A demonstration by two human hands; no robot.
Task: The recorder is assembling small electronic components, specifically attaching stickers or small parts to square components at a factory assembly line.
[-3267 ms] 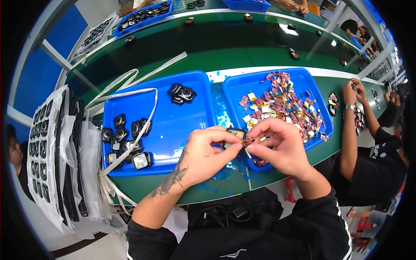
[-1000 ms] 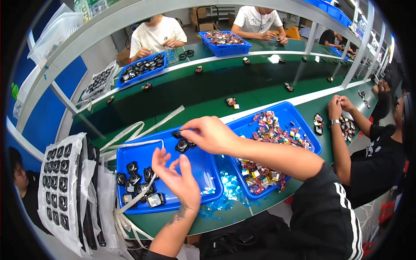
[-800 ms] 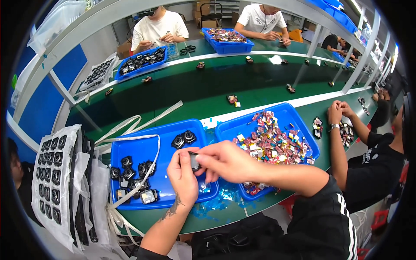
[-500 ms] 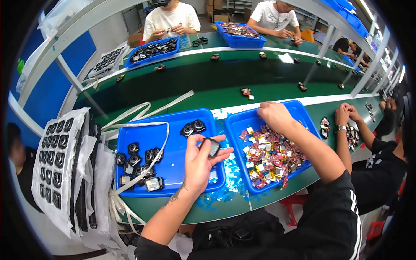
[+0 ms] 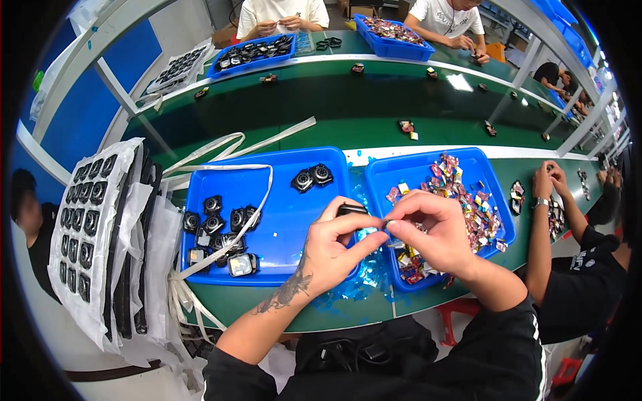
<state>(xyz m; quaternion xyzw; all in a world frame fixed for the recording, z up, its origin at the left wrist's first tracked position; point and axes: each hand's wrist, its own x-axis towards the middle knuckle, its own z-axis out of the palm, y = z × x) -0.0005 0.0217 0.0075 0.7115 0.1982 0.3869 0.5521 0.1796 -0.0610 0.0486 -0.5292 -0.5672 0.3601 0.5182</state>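
Note:
My left hand (image 5: 338,240) is closed around a black watch case (image 5: 352,209), most of it hidden by the fingers. Close beside it, at the near left corner of the right blue tray, my right hand (image 5: 438,230) pinches thumb and forefinger together. Their tips meet my left fingertips at a small dark bit too hidden to name. Beneath the right hand, the right blue tray (image 5: 498,175) holds a heap of small red circuit boards (image 5: 478,214) with silver and yellow battery cells. In the left blue tray (image 5: 231,172) lie several black watch cases (image 5: 212,222).
Blue film scraps (image 5: 354,289) litter the bench between the trays. White straps (image 5: 271,194) cross the left tray. Stacked sheets of watch cases (image 5: 83,217) stand at the left. Beyond runs a green conveyor (image 5: 301,93) carrying spaced parts. Co-workers sit opposite and to the right.
My right hand has come back from the right tray's far side to meet my left. The left hand has turned from palm-up, covering the watch case's face. The view has shifted slightly.

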